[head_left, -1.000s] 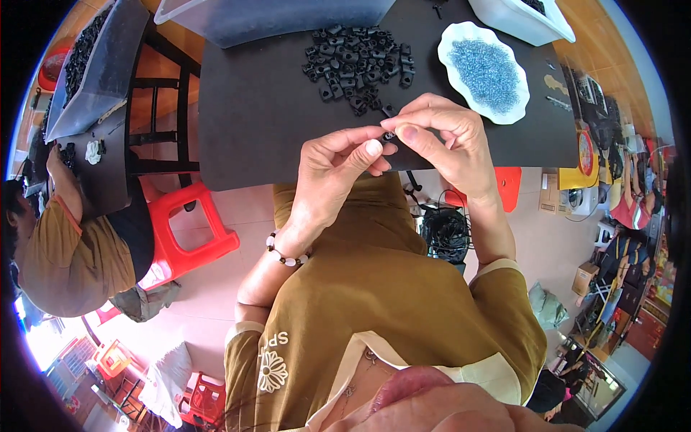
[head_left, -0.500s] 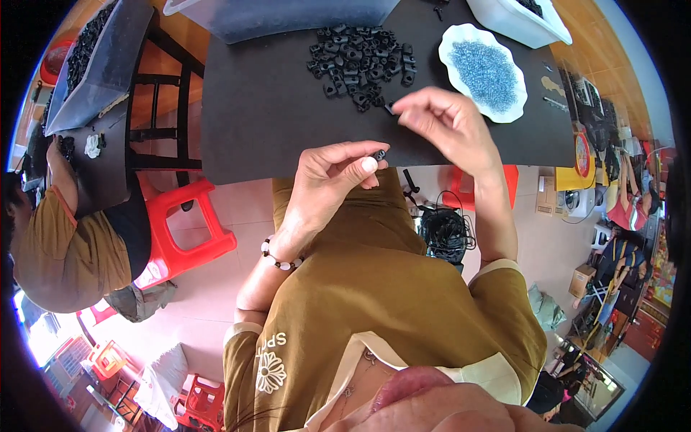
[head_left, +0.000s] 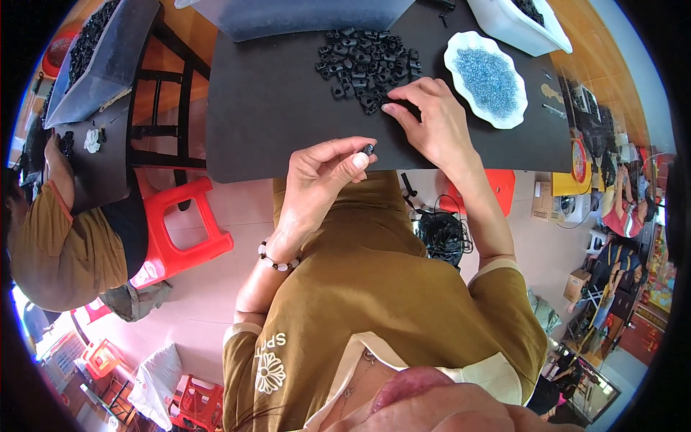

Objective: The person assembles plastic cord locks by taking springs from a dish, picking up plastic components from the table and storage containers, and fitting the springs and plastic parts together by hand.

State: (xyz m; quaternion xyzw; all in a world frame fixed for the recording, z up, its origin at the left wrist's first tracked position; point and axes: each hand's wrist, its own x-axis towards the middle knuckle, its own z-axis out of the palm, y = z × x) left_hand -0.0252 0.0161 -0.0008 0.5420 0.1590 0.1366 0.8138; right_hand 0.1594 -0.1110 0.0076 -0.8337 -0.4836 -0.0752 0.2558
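Note:
My left hand (head_left: 322,167) pinches a small black plastic part (head_left: 368,149) between thumb and fingertips, just over the table's near edge. A loose pile of similar black plastic parts (head_left: 363,61) lies further back on the dark table (head_left: 266,108). At the pile's near right edge is my right hand (head_left: 432,119), its thumb and forefinger curled toward each other; what sits between the tips is too small to make out. To the right of that hand stands a white scalloped dish (head_left: 455,65) of tiny clear-blue pieces (head_left: 488,83).
A translucent bin (head_left: 302,18) stands at the table's back, and a white tub (head_left: 529,32) with black pieces at the back right. A red stool (head_left: 183,230) is at left, near a co-worker (head_left: 79,245) at another table. Black strands (head_left: 440,234) hang below the table edge.
My right hand has come down onto the near right edge of the pile. The left hand has shifted slightly left, still pinching its black part.

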